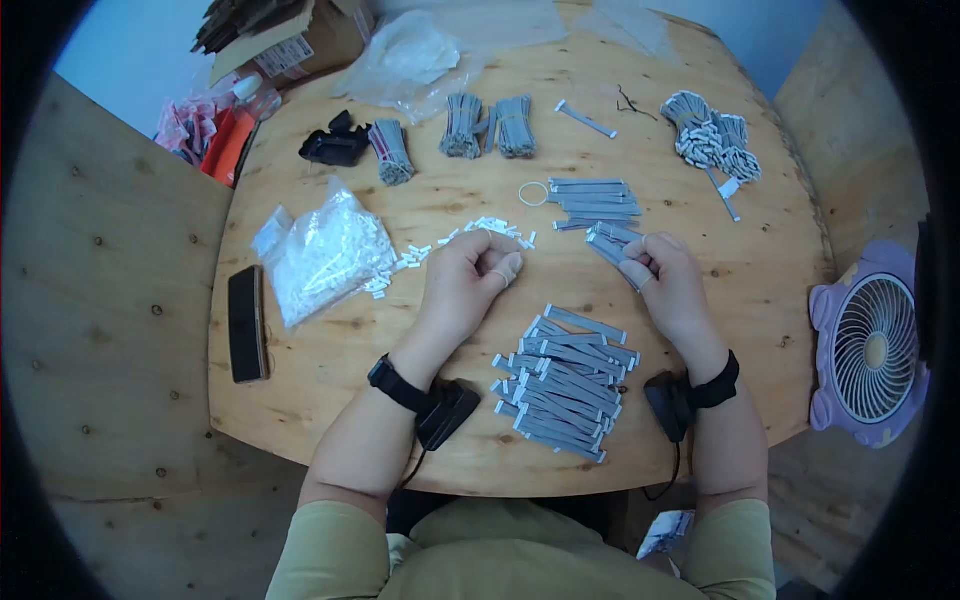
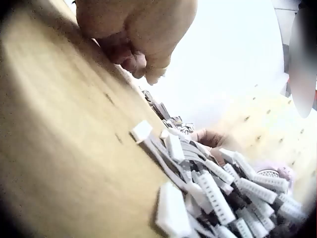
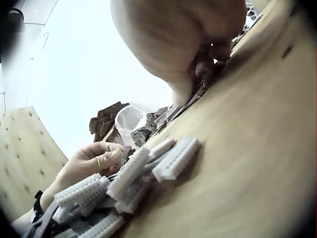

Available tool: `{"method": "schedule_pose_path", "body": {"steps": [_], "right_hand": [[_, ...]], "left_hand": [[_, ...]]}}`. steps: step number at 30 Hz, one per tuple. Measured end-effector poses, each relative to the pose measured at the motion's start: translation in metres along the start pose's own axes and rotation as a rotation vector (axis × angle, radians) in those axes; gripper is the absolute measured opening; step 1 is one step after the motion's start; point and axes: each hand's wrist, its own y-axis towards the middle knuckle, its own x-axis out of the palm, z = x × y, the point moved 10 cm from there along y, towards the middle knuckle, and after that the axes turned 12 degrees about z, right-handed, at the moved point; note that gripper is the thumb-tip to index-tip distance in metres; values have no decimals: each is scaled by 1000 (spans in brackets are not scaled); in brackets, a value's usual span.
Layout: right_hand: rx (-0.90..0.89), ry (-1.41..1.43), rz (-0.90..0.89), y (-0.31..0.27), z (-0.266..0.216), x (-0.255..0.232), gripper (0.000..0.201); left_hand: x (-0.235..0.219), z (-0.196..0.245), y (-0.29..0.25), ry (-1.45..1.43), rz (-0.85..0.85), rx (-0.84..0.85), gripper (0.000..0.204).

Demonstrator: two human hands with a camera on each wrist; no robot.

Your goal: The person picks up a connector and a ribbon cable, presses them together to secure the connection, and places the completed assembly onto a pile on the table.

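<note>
My left hand (image 1: 468, 280) is beside a scatter of small white pieces (image 1: 490, 226), its fingers curled and the thumb near the index finger. I cannot tell whether a small piece is between them. My right hand (image 1: 668, 285) pinches the near end of flat grey ribbon cables (image 1: 608, 243), with white covers on its fingertips. Between the forearms lies a heap of grey ribbon cables with white connectors (image 1: 570, 385); its connectors (image 2: 215, 196) fill the lower part of the left wrist view. More cables (image 1: 595, 198) lie in a row beyond the right hand.
A plastic bag of white pieces (image 1: 330, 255) and a phone (image 1: 247, 325) lie at left. Cable bundles (image 1: 462, 128) stand at the back, with another bundle (image 1: 712, 135) at the back right. A purple fan (image 1: 872, 345) stands by the right edge. A cardboard box (image 1: 310, 50) is behind.
</note>
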Motion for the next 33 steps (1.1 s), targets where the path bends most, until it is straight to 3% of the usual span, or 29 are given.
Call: {"method": "schedule_pose_path", "body": {"steps": [4, 9, 12, 16, 22, 24, 27, 31, 33], "right_hand": [[-4, 84, 40, -1, -4, -6, 12], [-52, 88, 86, -3, -7, -12, 12], [-162, 6, 123, -5, -15, -18, 8], [-165, -166, 166, -9, -24, -29, 5], [-417, -165, 224, -22, -69, -33, 6], [-342, -124, 136, -21, -69, -29, 6], [-179, 82, 18, -18, -48, -15, 7], [293, 589, -141, -21, -10, 8, 10], [341, 746, -140, -21, -15, 9, 11]], "left_hand": [[5, 20, 5, 67, 61, 214, 22], [13, 24, 8, 207, 66, 279, 20], [15, 27, 8, 261, 74, 290, 15], [13, 30, 8, 342, 121, 315, 13], [7, 27, 5, 339, 186, 382, 15], [3, 26, 8, 339, 161, 365, 17], [-15, 0, 17, 85, 160, 87, 18], [-21, 22, 11, -26, 125, 214, 14], [-13, 29, 10, 86, 142, 348, 13]]}}
